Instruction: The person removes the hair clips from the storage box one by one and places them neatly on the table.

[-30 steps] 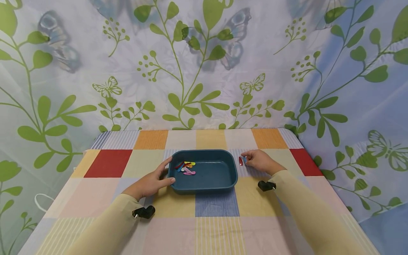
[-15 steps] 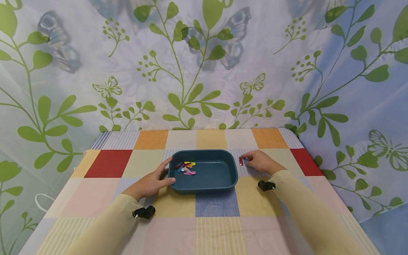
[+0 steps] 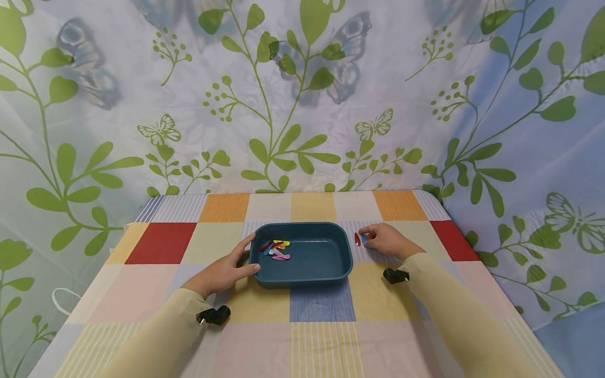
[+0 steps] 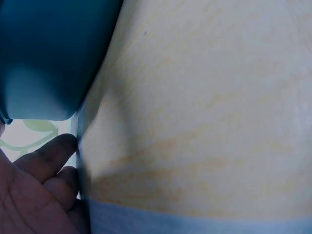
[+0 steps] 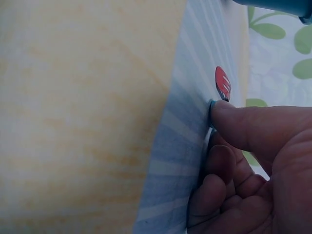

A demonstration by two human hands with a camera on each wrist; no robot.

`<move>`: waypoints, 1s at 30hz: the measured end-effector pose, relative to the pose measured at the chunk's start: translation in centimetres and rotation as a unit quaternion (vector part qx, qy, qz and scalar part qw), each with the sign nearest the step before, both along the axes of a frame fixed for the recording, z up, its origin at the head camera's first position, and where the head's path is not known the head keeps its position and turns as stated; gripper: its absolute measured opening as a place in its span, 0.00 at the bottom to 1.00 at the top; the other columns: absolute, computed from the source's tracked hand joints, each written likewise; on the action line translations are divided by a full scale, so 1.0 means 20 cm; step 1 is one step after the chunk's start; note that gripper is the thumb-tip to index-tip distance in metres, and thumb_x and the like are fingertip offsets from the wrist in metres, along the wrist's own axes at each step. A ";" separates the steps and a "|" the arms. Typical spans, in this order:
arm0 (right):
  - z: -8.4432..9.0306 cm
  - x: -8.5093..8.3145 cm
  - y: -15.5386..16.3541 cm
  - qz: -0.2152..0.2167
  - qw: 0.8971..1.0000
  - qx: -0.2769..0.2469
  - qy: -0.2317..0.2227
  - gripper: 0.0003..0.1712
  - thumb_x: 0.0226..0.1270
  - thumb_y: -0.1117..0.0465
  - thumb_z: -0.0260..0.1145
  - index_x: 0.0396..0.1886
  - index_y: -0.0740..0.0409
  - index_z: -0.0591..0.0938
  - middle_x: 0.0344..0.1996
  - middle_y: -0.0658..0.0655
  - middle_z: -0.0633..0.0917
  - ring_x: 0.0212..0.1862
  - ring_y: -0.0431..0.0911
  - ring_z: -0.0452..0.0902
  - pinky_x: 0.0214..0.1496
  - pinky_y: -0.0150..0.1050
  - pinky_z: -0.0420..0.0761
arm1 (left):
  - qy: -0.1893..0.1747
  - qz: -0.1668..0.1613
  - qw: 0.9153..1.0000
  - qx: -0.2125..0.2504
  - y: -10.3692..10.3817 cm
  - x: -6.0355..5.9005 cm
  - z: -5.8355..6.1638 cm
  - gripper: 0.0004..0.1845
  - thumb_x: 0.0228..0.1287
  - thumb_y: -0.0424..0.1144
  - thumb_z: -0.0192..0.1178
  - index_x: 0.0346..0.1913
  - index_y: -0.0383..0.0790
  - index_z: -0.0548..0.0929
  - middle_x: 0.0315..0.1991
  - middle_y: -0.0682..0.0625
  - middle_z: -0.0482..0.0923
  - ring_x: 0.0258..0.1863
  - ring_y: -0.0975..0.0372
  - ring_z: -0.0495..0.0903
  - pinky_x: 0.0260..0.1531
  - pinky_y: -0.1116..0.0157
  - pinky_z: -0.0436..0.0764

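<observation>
the right hand [image 3: 385, 240] lies on the checked tablecloth [image 3: 321, 336] just right of the blue tray [image 3: 326, 257], its thumb and curled fingers pinching a blue hair clip [image 3: 363, 239] against the cloth; a red hair clip [image 3: 356, 239] lies just beside it, between hand and tray. the left hand [image 3: 222, 272] rests spread against the tray's left wall, fingers fairly straight, gripping nothing. a small heap of coloured clips [image 3: 275, 248] sits in the tray's left part

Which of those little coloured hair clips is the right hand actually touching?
The blue clip on the cloth beside the tray, under the right hand fingertips. The red clip lies free; the rest are in the tray.
</observation>
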State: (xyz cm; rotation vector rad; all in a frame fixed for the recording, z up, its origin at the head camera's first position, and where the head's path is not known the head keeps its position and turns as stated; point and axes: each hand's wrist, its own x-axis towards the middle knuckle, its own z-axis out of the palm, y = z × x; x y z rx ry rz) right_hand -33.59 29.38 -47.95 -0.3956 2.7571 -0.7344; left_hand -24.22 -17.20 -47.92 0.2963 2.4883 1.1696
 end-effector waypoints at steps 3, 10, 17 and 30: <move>-0.01 0.00 0.00 0.002 1.000 0.003 0.003 0.24 0.72 0.65 0.68 0.66 0.64 0.82 0.41 0.58 0.86 0.41 0.48 0.75 0.46 0.41 0.77 | 0.002 -0.002 1.000 0.002 0.00 0.00 0.00 0.48 0.74 0.59 0.62 0.86 0.68 0.43 0.81 0.34 0.60 0.81 0.37 0.60 0.74 0.30 0.61; -0.03 -0.02 0.00 -0.003 1.000 0.002 0.001 0.25 0.71 0.64 0.69 0.67 0.63 0.82 0.39 0.57 0.85 0.39 0.47 0.74 0.43 0.39 0.76 | 0.003 -0.002 1.000 0.002 0.00 0.00 0.00 0.48 0.74 0.59 0.62 0.86 0.69 0.43 0.82 0.34 0.59 0.81 0.37 0.59 0.75 0.31 0.60; -0.04 -0.02 0.01 -0.009 1.000 0.002 0.002 0.24 0.71 0.64 0.69 0.66 0.63 0.83 0.39 0.55 0.85 0.41 0.47 0.75 0.45 0.39 0.76 | 0.006 -0.004 1.000 -0.001 0.00 0.00 0.00 0.48 0.75 0.59 0.62 0.86 0.69 0.42 0.82 0.34 0.60 0.81 0.37 0.60 0.75 0.31 0.60; -0.04 -0.02 0.01 -0.019 1.000 -0.006 -0.015 0.25 0.71 0.64 0.69 0.67 0.62 0.82 0.40 0.56 0.85 0.40 0.47 0.75 0.43 0.38 0.76 | 0.001 -0.002 1.000 0.006 0.00 -0.01 -0.01 0.48 0.74 0.58 0.62 0.86 0.69 0.43 0.81 0.35 0.60 0.81 0.38 0.60 0.75 0.31 0.61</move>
